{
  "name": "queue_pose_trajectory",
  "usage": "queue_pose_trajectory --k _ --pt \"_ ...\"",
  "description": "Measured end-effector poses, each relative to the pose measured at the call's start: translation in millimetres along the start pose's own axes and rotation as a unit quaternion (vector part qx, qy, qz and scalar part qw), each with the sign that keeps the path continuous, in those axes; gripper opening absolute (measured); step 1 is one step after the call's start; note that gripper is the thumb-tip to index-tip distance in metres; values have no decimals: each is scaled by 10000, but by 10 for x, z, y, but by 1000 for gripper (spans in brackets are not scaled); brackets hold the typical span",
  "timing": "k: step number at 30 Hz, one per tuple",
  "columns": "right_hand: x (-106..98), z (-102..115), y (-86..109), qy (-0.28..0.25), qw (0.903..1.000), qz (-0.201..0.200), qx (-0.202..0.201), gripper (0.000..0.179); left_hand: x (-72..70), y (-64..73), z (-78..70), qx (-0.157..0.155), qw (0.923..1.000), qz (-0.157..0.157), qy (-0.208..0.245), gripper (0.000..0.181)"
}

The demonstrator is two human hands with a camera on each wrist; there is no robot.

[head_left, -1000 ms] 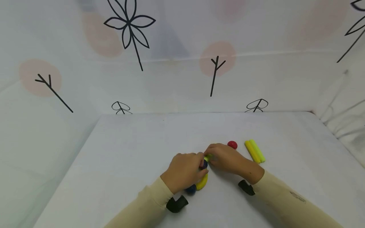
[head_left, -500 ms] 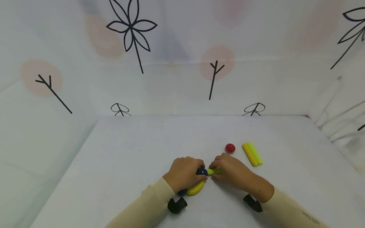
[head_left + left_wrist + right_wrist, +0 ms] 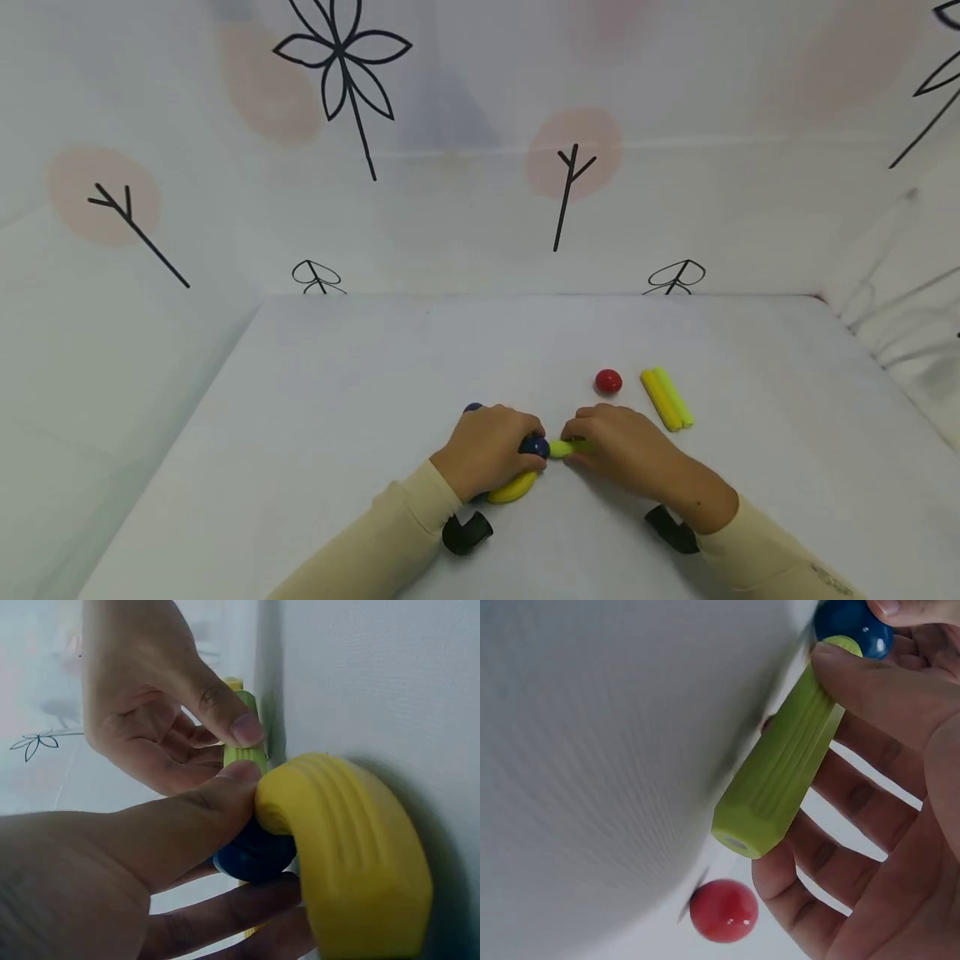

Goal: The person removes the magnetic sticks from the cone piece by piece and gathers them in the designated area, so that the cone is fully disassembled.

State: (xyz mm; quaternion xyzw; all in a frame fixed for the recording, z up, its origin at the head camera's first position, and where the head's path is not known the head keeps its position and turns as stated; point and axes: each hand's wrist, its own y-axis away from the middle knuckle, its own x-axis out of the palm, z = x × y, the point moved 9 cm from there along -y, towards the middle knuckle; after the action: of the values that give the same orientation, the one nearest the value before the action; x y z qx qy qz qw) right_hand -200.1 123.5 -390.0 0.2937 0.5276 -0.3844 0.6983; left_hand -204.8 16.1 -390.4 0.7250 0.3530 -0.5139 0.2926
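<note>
My left hand grips a dark blue ball, thumb on the near side and fingers over the far side. My right hand pinches a ribbed yellow-green straight stick between thumb and fingers. The stick's tip meets the blue ball in the right wrist view. A curved yellow stick reaches away from the ball below the left thumb. Past the left knuckles shows the top of another blue ball. One more dark blue piece lies mostly hidden under the left wrist.
A red ball lies beyond the right hand. To its right, a yellow stick and a yellow-green stick lie side by side on the white table. A cloth wall with plant drawings stands behind.
My right hand has moved right and nearer, swinging the yellow-green stick sideways out from the blue ball. The curved yellow stick has shifted left, and a blue ball now shows past the left knuckles.
</note>
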Motion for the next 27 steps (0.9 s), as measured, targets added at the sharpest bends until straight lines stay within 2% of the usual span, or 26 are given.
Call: queue_pose_trajectory --k 6,10,14,18,20,23,25,27 --pt "-97 -211 50 -167 9979 137 614 21 1 5 -29 -13 9999 77 -111 30" --pt "-309 -374 106 -548 9942 -250 887 20 5 26 -37 11 9997 106 -197 31" --pt "-548 -555 163 -779 9882 -761 1076 21 -27 36 -46 75 9992 -2 -395 30" --pt "-636 -853 230 -879 9805 -862 1532 29 -48 52 -34 -4 9990 -1 -455 32" --pt "-651 -1033 261 -891 9758 -903 1781 32 -63 53 -22 -45 9988 -104 -479 32" --pt "-648 -1305 300 -851 9698 -907 2096 35 -129 43 -25 -74 9987 -361 -349 30" --pt "-614 -1479 321 -798 9669 -818 2282 40 -179 34 -41 -32 9986 -521 -103 27" --pt "-543 -1632 342 -798 9641 -599 2459 44 -210 30 -67 34 9981 -551 287 23"
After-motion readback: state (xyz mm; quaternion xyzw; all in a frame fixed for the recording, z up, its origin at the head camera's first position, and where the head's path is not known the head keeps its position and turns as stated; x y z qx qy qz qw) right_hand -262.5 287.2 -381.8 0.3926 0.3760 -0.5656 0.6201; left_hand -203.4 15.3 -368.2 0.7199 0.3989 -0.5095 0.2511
